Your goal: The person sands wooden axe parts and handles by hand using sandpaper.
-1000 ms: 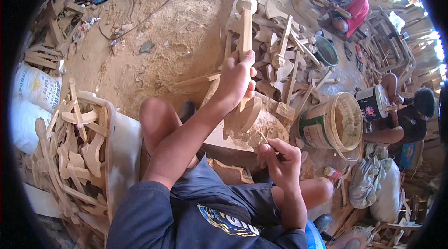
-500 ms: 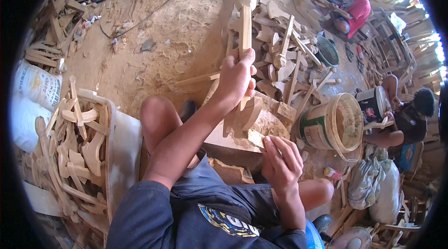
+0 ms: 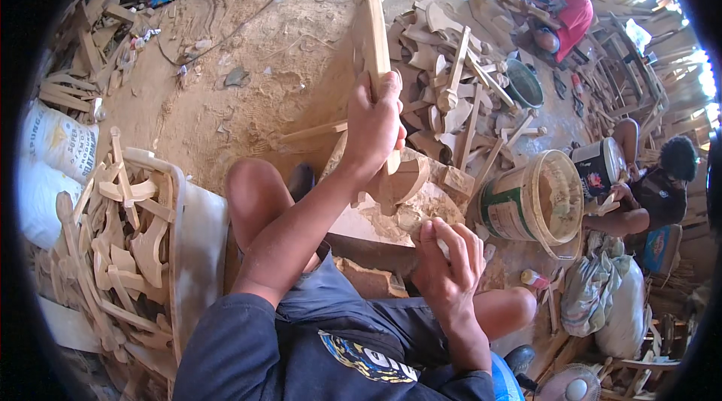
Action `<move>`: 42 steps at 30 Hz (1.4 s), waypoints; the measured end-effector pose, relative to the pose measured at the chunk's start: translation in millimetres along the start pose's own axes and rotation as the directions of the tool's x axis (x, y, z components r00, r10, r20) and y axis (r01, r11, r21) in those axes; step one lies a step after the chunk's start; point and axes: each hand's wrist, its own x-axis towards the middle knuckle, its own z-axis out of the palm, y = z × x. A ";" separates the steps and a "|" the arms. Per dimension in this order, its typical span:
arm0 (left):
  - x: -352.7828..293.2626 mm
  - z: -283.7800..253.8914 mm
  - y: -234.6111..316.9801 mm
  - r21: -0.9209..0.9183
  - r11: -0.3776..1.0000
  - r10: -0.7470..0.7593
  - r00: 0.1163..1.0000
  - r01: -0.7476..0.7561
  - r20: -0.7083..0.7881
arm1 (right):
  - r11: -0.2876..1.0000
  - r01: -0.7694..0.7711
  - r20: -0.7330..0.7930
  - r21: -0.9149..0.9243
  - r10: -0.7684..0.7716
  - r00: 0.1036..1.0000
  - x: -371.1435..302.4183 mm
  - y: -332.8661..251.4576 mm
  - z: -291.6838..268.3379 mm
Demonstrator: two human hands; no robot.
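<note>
My left hand point(image 3: 374, 124) is closed round the squared shaft of a long pale wooden piece point(image 3: 374, 33) with a blocky knob at its far end. The shaft's near end reaches down beside a curved wooden part point(image 3: 408, 179); whether the two are joined I cannot tell. Both are over a broad wooden work block point(image 3: 368, 226) between my legs, with a dusty top. At the block's near right edge, my right hand point(image 3: 451, 260) is closed, its fingers bent round a small flat pale piece, now mostly hidden.
At left stands a white tub point(image 3: 197, 232) full of carved wooden pieces. Beyond the block spreads a heap of wood offcuts point(image 3: 429, 55). A dusty bucket point(image 3: 530, 202) is at right. One co-worker point(image 3: 662, 183) sits beyond it, another point(image 3: 568, 14) at far right. A fan point(image 3: 575, 386) stands lower right.
The knobbed end of the wooden piece has swung left and farther from me, with my left hand shifting slightly left. My right hand's fingers have curled in, covering most of the flat piece.
</note>
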 end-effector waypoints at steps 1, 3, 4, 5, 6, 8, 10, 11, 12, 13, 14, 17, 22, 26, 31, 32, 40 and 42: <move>-2.4 1.1 1.3 0.001 1.000 -0.002 1.000 0.002 0.001 | 1.000 -0.006 0.039 0.006 0.006 0.999 -1.6 -1.4 -0.7; -9.8 4.1 4.5 0.042 0.999 0.009 1.000 -0.009 -0.005 | 1.000 -0.024 0.082 0.010 0.023 0.996 -1.1 -1.9 -4.7; -11.1 3.8 4.9 0.044 0.999 0.011 1.000 -0.011 -0.004 | 0.999 -0.038 0.120 0.015 0.036 0.992 0.6 -2.7 -7.5; -12.0 3.5 5.1 0.037 0.999 0.018 1.000 -0.018 -0.002 | 0.998 -0.055 0.144 0.037 0.049 0.988 1.6 -0.2 -12.0; -12.2 3.1 5.3 0.029 0.999 0.025 1.000 -0.025 0.000 | 0.998 -0.056 0.141 0.038 0.050 0.989 1.0 0.8 -12.7; -11.3 3.1 5.6 0.039 0.999 0.033 0.999 -0.033 -0.005 | 0.998 -0.056 0.065 0.017 0.055 0.996 0.4 2.7 -14.5; -10.8 4.3 3.8 0.048 0.998 0.039 0.999 -0.038 -0.010 | 0.999 -0.052 0.087 -0.002 0.052 0.995 -0.7 3.2 -13.5; -11.0 5.5 2.0 0.044 0.998 0.035 0.999 -0.036 0.014 | 0.999 -0.041 0.102 -0.019 0.043 0.994 -3.2 3.3 -8.9; -11.3 6.7 1.1 0.041 0.999 0.031 0.999 -0.033 0.038 | 0.999 -0.031 0.118 -0.035 0.035 0.992 -4.6 3.1 -6.0; -11.0 6.4 0.3 0.041 0.999 0.029 0.999 -0.031 0.038 | 0.999 -0.037 0.122 -0.032 0.041 0.992 -4.5 2.2 -4.7; -10.2 6.1 -0.2 0.042 0.998 0.037 0.999 -0.037 0.020 | 0.999 -0.039 0.124 -0.032 0.043 0.991 -3.0 1.9 -6.8; -5.0 4.1 0.6 0.027 0.999 0.041 0.999 -0.041 -0.003 | 0.997 -0.079 0.199 -0.018 0.081 0.977 1.8 3.2 -14.6; -6.8 6.4 4.3 0.026 0.998 0.061 0.996 -0.059 -0.064 | 0.999 -0.046 0.011 -0.011 0.046 0.999 0.9 9.0 -5.6; -9.5 8.8 7.2 0.048 0.996 0.078 0.997 -0.077 -0.022 | 0.998 -0.053 0.080 -0.031 0.055 0.995 -1.0 0.2 3.1; 4.4 -4.7 11.9 -0.032 0.998 0.045 0.996 -0.047 -0.075 | 0.981 -0.146 0.171 0.127 0.123 0.978 1.1 6.0 -3.9; 6.0 -6.7 14.7 -0.083 0.996 -0.021 0.997 0.015 -0.077 | 0.981 -0.145 0.170 0.128 0.123 0.978 1.6 7.6 -2.3; -5.8 0.2 17.2 -0.004 1.000 -0.006 0.999 0.005 -0.045 | 0.981 -0.044 -0.042 0.190 0.053 0.998 6.7 3.6 11.2; -6.9 -2.2 16.2 0.024 0.998 0.064 0.996 -0.062 -0.069 | 0.985 -0.103 0.085 0.141 0.091 0.992 8.8 -1.5 0.6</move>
